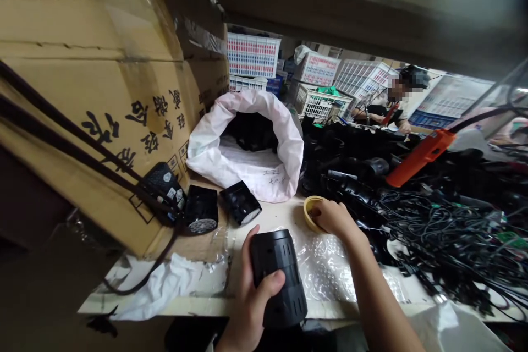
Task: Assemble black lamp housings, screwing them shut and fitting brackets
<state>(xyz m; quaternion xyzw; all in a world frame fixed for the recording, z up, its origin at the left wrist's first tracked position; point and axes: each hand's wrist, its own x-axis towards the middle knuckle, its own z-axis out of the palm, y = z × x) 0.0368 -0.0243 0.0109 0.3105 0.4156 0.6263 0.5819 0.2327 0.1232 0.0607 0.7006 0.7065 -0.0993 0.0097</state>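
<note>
Left hand [251,302] clamps black ribbed cylinder [280,278]; looks rigid, moderately heavy, smooth-sided. Take by body. Right hand [335,219] curled at yellow ring [312,213]; grip unclear.

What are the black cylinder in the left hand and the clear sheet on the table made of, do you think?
The black cylinder in the left hand looks like matte black plastic or painted metal; the dull slotted surface leaves this open. The clear sheet looks like plastic bubble wrap: shiny, see-through, with small raised bubbles.
</note>
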